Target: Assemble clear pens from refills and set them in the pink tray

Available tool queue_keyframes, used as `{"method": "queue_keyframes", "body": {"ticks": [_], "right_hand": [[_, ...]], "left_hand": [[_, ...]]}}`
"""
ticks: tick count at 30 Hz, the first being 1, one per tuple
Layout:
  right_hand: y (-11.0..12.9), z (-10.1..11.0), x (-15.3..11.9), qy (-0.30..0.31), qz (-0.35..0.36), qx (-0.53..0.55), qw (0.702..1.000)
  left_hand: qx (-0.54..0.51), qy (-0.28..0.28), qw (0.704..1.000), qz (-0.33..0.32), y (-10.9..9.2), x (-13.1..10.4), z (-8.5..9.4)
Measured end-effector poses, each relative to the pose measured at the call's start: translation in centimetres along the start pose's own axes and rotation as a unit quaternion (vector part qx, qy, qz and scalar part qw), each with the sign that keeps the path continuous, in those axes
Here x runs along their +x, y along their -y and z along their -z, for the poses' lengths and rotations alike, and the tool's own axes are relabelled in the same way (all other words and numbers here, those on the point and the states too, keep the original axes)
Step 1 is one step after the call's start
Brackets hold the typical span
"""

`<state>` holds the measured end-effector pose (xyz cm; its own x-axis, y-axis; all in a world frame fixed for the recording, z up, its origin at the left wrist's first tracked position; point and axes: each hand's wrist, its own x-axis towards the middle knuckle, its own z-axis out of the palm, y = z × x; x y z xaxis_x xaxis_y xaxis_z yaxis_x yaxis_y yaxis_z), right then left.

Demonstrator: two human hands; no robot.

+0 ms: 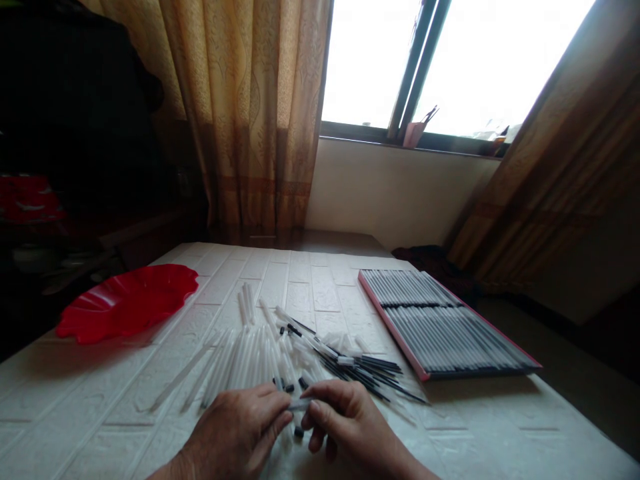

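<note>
My left hand (245,427) is closed, its thumb and forefinger pinching one end of a short translucent plastic piece (300,405). My right hand (345,417) pinches the other end, its lower fingers curled loosely. Just beyond both hands lies a spread of clear plastic pen tubes (240,360). Thin black-ended pen refills (367,377) are heaped to the right of these. Small black plugs (299,432) are scattered near my fingertips. A heap of small clear caps (345,343) sits behind the refills. The fingers partly cover the held piece, so its exact kind is unclear.
On the right of the white brick-patterned table (135,433) stands a shallow pink-edged box (393,333) packed with rows of pens. A red scalloped dish (130,303) is at the left. Behind are curtains (250,100) and a window sill holding a pink cup (413,135).
</note>
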<state>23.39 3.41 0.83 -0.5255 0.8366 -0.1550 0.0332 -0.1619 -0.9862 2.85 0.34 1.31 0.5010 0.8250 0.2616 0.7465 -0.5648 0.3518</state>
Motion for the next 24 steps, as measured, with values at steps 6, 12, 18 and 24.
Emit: {"method": "queue_keyframes", "body": {"ticks": [6, 12, 18, 24], "right_hand": [[0.9, -0.3, -0.2, -0.015, 0.015, 0.005, 1.0], [2.8, 0.9, -0.4, -0.08, 0.075, 0.038, 0.993], [3.2, 3.4, 0.3, -0.168, 0.12, 0.116, 0.972], [2.3, 0.7, 1.0, -0.127, 0.093, 0.102, 0.982]], "left_hand": [[-0.022, 0.005, 1.0, 0.008, -0.3, 0.5, 0.6], [-0.064, -0.046, 0.997, -0.018, 0.3, 0.7, 1.4], [0.001, -0.174, 0.985, -0.024, 2.5, 0.3, 0.3], [-0.025, -0.132, 0.989, -0.054, 1.2, 0.7, 1.0]]}}
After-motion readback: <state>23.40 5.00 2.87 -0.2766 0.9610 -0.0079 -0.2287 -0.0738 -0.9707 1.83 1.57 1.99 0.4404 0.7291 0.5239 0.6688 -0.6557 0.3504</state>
